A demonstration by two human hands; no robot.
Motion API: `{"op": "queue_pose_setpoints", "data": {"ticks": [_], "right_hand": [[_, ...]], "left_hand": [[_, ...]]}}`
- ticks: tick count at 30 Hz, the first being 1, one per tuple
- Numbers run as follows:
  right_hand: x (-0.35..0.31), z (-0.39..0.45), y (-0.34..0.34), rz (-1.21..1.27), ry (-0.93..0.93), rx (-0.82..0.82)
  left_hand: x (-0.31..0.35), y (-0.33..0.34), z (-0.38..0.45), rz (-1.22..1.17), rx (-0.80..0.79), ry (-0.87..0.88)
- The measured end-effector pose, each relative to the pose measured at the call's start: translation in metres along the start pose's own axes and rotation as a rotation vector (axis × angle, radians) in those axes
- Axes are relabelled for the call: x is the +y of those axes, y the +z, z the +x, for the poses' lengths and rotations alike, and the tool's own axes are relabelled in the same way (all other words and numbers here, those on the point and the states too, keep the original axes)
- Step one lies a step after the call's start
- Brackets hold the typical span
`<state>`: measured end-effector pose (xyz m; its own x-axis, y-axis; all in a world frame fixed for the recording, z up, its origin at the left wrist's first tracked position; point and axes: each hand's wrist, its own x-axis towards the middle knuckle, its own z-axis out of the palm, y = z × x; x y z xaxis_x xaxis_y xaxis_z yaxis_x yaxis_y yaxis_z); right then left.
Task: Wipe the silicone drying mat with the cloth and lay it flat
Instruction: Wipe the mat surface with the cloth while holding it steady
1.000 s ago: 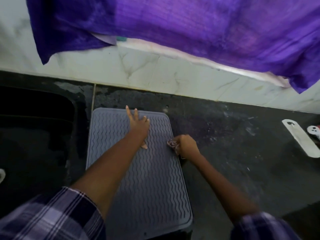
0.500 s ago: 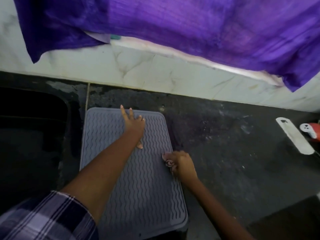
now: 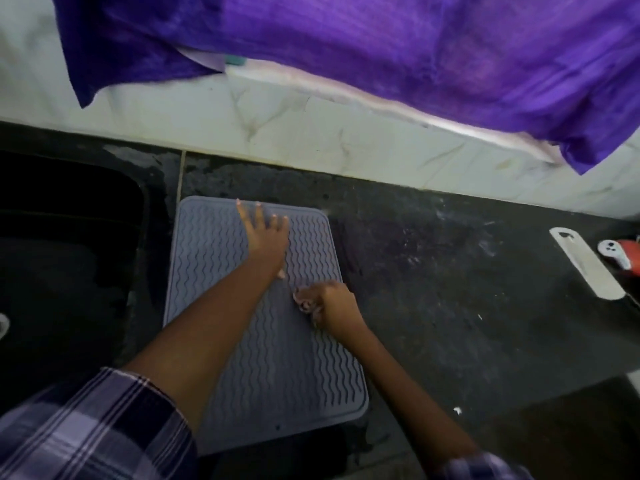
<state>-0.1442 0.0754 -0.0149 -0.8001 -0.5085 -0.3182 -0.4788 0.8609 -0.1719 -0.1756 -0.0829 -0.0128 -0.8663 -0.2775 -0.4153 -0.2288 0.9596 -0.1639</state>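
A grey silicone drying mat with wavy ridges lies flat on the dark counter, its near edge reaching the counter's front. My left hand presses on the mat's far half with straight, spread fingers. My right hand is curled round a small pinkish cloth, which is bunched up and mostly hidden in the fist. The cloth touches the mat a little right of its middle.
A black sink lies just left of the mat. The dark counter stretches right to a long white tool and a red-and-white object. A purple fabric hangs over the pale marble backsplash.
My right hand has slid the cloth from the mat's right edge inward and slightly nearer to me. My left hand has kept pressing the mat's far half.
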Motion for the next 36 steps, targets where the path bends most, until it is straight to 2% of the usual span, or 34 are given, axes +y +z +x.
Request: {"op": "queue_pose_setpoints", "data": {"ticks": [2, 3, 4, 7, 9, 11, 13, 15, 16, 18, 20, 21, 24, 26, 28, 30, 32, 34, 36], "right_hand": [[0.008, -0.011, -0.02, 0.005, -0.018, -0.189], [0.009, -0.007, -0.035, 0.036, -0.039, -0.21], [0.008, 0.001, -0.051, 0.069, -0.052, -0.167], [0.009, 0.041, -0.059, 0.07, -0.038, 0.111], [0.006, 0.051, -0.033, -0.059, 0.021, 0.164], [0.005, 0.042, -0.002, -0.144, -0.01, 0.224], [0.004, 0.004, 0.015, -0.101, -0.02, 0.282], [0.011, -0.053, 0.034, 0.084, -0.014, 0.353], [0.01, -0.084, 0.038, 0.116, -0.02, 0.333], [0.016, -0.116, 0.032, 0.035, -0.075, 0.116], [0.026, -0.103, 0.001, -0.007, -0.075, -0.061], [0.027, -0.089, -0.019, 0.004, -0.057, -0.074], [0.038, -0.036, -0.034, 0.032, -0.016, 0.161], [0.032, -0.029, -0.009, -0.084, -0.001, 0.186], [0.027, -0.046, 0.023, -0.177, 0.064, 0.302], [0.024, -0.089, 0.042, -0.149, 0.078, 0.373], [0.033, -0.146, 0.053, -0.051, -0.028, 0.324], [0.051, -0.169, 0.046, -0.039, -0.098, 0.121], [0.058, -0.152, 0.025, -0.02, -0.034, -0.003]], "left_hand": [[0.003, 0.002, -0.016, 0.041, -0.086, 0.001], [0.004, 0.001, -0.024, 0.027, -0.138, -0.001], [0.005, 0.001, -0.032, -0.019, -0.189, -0.006], [0.011, 0.011, -0.05, -0.07, -0.285, -0.017], [0.018, 0.022, -0.053, 0.025, -0.25, -0.011], [0.021, 0.029, -0.052, 0.071, -0.184, -0.015], [0.02, 0.028, -0.06, 0.087, -0.111, 0.009], [0.02, 0.025, -0.069, 0.107, -0.046, 0.02], [0.021, 0.025, -0.075, 0.119, -0.029, 0.015], [0.024, 0.026, -0.092, 0.128, -0.058, 0.021], [0.032, 0.032, -0.109, 0.103, -0.123, 0.036], [0.036, 0.037, -0.115, 0.098, -0.148, 0.042], [0.048, 0.049, -0.119, 0.143, -0.14, 0.033], [0.054, 0.047, -0.12, 0.222, -0.13, 0.025], [0.056, 0.045, -0.12, 0.209, -0.124, -0.005], [0.051, 0.04, -0.124, 0.192, -0.129, 0.001], [0.046, 0.041, -0.129, 0.144, -0.118, 0.022], [0.04, 0.047, -0.138, 0.065, -0.102, -0.006], [0.034, 0.055, -0.145, -0.023, -0.085, -0.037]]}}
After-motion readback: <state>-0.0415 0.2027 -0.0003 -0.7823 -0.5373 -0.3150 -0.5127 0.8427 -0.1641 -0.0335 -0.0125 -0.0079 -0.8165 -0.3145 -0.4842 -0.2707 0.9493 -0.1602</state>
